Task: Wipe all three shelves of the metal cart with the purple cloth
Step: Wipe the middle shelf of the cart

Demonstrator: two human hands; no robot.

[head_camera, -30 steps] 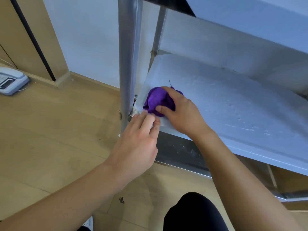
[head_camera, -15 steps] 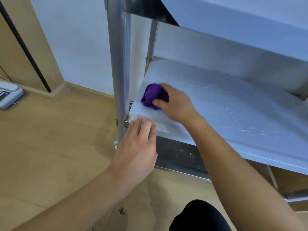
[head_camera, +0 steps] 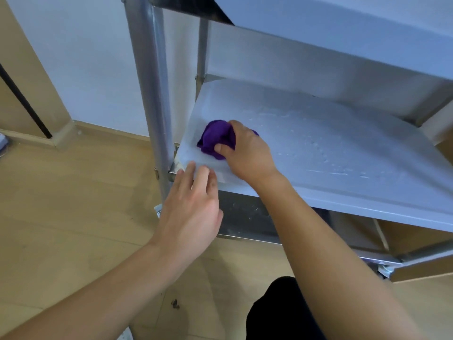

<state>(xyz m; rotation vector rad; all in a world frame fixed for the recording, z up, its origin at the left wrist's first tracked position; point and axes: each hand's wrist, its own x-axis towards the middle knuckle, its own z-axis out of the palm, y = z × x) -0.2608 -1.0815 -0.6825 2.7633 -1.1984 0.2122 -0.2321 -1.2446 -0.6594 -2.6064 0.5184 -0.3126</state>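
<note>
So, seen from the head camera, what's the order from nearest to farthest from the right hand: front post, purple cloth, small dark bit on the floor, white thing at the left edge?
From the right hand:
1. purple cloth, gripped in it.
2. front post, just to its left.
3. small dark bit, on the floor below.
4. white thing, far left on the floor.

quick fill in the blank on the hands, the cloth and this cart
1. The right hand grips a bunched ____ cloth.
2. The cloth lies on the ____ shelf of the three-shelf cart.
3. The left hand, fingers straight, holds ____.
4. The cart stands on a ____ floor.
Missing words: purple; middle; nothing; wooden.
</note>
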